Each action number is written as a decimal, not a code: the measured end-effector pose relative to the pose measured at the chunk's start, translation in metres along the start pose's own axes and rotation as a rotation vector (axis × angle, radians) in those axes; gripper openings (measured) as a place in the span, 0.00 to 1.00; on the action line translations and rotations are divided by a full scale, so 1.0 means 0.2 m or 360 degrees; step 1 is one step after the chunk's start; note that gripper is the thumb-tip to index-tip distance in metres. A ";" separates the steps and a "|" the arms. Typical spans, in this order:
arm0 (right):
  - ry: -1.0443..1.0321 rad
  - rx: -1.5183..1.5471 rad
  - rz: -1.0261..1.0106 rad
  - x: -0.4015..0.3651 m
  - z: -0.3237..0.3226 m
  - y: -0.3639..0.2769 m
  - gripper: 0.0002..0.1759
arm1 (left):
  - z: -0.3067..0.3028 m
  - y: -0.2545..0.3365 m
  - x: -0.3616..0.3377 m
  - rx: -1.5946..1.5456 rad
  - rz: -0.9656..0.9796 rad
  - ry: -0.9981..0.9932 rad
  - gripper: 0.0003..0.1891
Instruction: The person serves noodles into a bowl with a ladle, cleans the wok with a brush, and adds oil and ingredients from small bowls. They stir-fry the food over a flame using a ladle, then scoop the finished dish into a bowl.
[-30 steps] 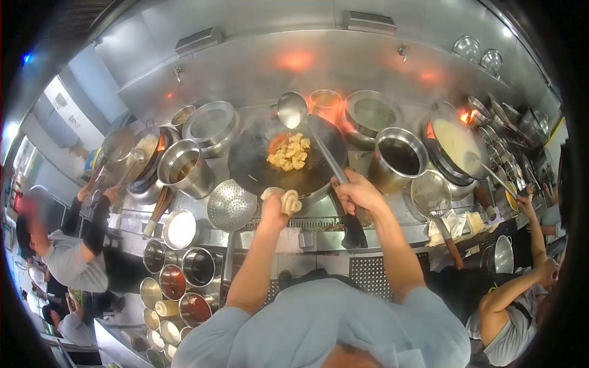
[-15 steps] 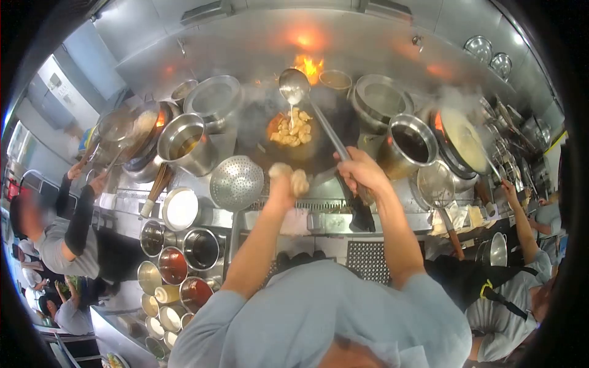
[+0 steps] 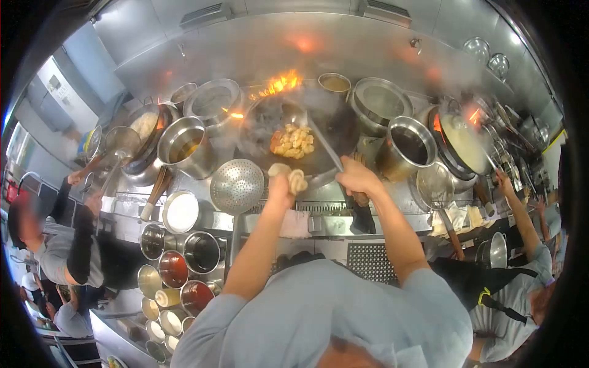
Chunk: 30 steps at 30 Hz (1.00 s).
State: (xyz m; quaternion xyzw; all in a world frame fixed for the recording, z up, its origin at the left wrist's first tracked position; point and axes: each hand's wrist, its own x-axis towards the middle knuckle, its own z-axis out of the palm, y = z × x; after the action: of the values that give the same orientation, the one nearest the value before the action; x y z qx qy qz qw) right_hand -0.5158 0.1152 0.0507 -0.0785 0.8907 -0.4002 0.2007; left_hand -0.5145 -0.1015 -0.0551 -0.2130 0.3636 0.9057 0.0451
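Note:
In the head view a dark wok [image 3: 334, 138] sits over the burner in front of me, with browned chunks of food [image 3: 292, 141] heaped in it. My left hand [image 3: 280, 195] is closed around a bunched pale cloth [image 3: 297, 180] at the wok's near left rim. Any wok handle under the cloth is hidden. My right hand [image 3: 359, 175] is wrapped round the long handle of a ladle [image 3: 323, 141]. The ladle's bowl is down inside the wok, just behind the food and partly veiled by steam.
Flames [image 3: 279, 83] rise behind the wok. A perforated strainer [image 3: 237, 186] lies left of my left hand. Steel pots [image 3: 185, 147] [image 3: 410, 144] flank the wok, one with dark liquid. Sauce containers [image 3: 173, 270] crowd the lower left. Co-workers [image 3: 86, 242] [image 3: 512, 294] stand on both sides.
The ladle's bowl has come down from above the food, where it was pouring pale liquid, into the wok. Flames behind the wok have spread left. My left hand keeps its grip on the cloth.

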 end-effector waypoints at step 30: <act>-0.0273 -0.0808 0.0037 -0.19 -0.13 -0.22 0.21 | -0.05 0.00 0.05 0.0155 0.0020 -0.0047 0.06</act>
State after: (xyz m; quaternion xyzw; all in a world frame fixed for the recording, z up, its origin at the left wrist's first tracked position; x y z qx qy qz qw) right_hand -0.4929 0.1153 0.1116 -0.1498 0.9432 -0.1536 0.2537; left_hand -0.5198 -0.1085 -0.0648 -0.1949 0.4079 0.8903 0.0552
